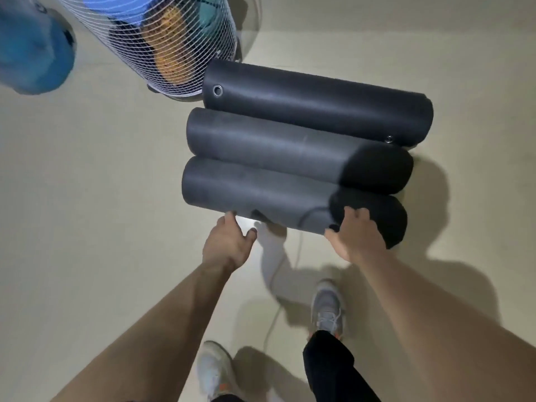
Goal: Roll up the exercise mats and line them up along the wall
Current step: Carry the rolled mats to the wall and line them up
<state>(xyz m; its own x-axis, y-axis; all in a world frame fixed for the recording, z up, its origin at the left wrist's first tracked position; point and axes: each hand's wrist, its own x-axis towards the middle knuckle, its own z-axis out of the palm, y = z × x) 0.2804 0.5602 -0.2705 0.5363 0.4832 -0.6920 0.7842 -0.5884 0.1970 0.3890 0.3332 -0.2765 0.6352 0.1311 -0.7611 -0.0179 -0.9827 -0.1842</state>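
Observation:
Three rolled dark grey exercise mats lie side by side on the pale floor. The far mat [319,104] has metal eyelets at its ends; the middle mat [290,149] touches it. The near mat [261,195] lies closest to me. My right hand [352,232] rests on the near mat's right part, fingers curled over its top. My left hand [229,242] is at the near mat's lower left edge, fingers spread, touching or just off it.
A white wire-mesh basket [162,42] holding blue and orange balls stands at the upper left, close to the far mat. A blue ball [32,44] sits at the far left. A thin cable [275,274] runs across the floor by my shoes [327,306].

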